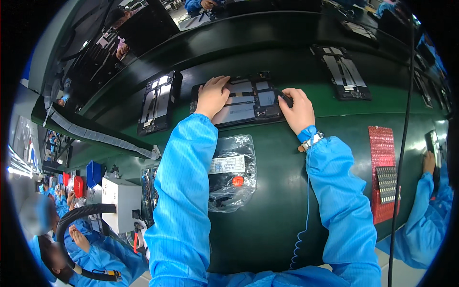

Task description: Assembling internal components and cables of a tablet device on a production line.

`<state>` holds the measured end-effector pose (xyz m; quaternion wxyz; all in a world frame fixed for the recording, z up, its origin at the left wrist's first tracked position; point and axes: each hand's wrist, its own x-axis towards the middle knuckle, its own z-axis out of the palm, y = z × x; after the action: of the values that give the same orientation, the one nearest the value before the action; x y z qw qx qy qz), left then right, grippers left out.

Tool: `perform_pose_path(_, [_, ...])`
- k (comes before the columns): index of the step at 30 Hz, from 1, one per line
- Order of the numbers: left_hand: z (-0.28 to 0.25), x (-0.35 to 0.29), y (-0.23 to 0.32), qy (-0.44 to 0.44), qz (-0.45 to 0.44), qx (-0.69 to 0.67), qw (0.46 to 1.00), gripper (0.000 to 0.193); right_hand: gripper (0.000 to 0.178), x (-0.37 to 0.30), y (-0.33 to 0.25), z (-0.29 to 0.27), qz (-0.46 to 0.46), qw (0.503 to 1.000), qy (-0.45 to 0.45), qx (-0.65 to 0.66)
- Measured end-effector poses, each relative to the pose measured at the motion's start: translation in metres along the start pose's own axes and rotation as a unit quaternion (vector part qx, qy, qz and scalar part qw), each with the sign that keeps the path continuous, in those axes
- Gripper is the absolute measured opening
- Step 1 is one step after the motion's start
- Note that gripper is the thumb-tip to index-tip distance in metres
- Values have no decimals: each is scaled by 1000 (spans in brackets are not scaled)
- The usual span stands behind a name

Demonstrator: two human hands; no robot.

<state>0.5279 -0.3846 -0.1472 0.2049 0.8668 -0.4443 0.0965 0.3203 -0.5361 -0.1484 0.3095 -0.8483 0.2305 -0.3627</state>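
An opened tablet with silver battery packs and circuit boards lies in a dark frame on the green bench ahead of me. My left hand lies over its left part, fingers stretched out and nothing visibly gripped. At the tablet's right edge, my right hand is closed round a small black object; its kind is hidden by the fingers. A blue coiled cord hangs from the band at my right wrist.
Similar opened tablets stand left and far right. Nearer lie a clear plastic bag with a label and red sticker, and red bubble wrap under a dark component strip. A grey box and co-workers flank me.
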Motion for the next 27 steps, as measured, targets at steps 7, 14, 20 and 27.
perform_pose_path(7, [-10, -1, 15, -42, -40, 90, 994, 42, 15, 2, 7, -5, -23, 999, 6, 22])
perform_pose_path(14, [-14, -4, -16, -43, 16, 3, 999, 41, 14, 1, 4, -3, -19, 999, 6, 45])
perform_pose_path(20, [-27, -5, 9, -79, -40, 186, 979, 43, 13, 2, 5, -5, -15, 999, 4, 49])
perform_pose_path(27, [-35, 1, -12, -90, -79, 122, 985, 41, 13, 4, 4, -3, -20, 998, 11, 62])
